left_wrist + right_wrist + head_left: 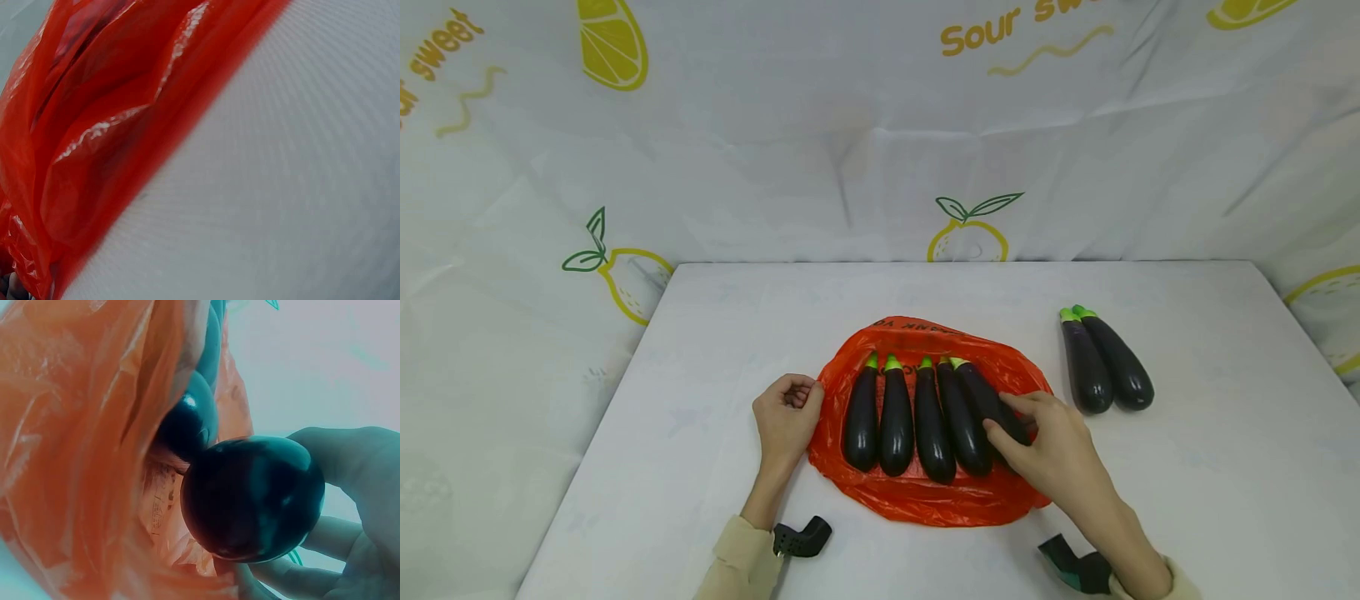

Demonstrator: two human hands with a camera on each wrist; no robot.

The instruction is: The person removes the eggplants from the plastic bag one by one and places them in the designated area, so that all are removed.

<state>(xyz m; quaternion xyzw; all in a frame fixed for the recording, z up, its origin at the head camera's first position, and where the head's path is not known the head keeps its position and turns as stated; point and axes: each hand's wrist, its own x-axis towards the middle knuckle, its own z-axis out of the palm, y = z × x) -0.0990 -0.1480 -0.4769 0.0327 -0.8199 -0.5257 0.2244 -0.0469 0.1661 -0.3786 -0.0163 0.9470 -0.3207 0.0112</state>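
My right hand (1055, 442) grips a dark purple eggplant (987, 398) by its thick end, at the right side of an open red plastic bag (925, 505). The held eggplant's round end (253, 500) fills the middle of the right wrist view, thumb on one side and fingers on the other. Several more eggplants (897, 425) lie side by side in the bag, green stems toward the far edge. With curled fingers, my left hand (786, 417) pinches the bag's left rim. In the left wrist view only the red bag (125, 106) and the table show clearly.
Two eggplants (1090, 367) lie together on the white table (1210, 467), right of the bag. A white curtain with lemon prints (760, 167) hangs behind the table's far edge. A black wrist device (803, 537) is on each forearm.
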